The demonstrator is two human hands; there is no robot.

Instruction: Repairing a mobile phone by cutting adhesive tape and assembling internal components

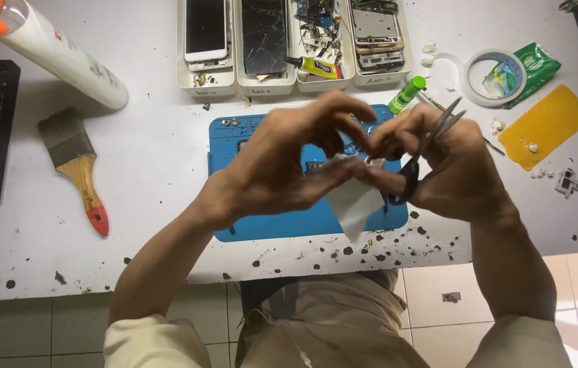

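While both hands pinch tissue [353, 201] and scissors [425, 146], white table [152, 157] (paint-flecked) meets tiled floor [432, 286].

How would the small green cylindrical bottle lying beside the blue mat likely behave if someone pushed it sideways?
The green bottle lies on its side on the white table, so it would probably roll. It looks small and plastic, so likely light. Its rounded body may slip from a loose pinch.

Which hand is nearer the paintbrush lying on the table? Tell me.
Left. The left hand works over the blue mat, to the right of the paintbrush; the right hand, holding scissors, is farther right.
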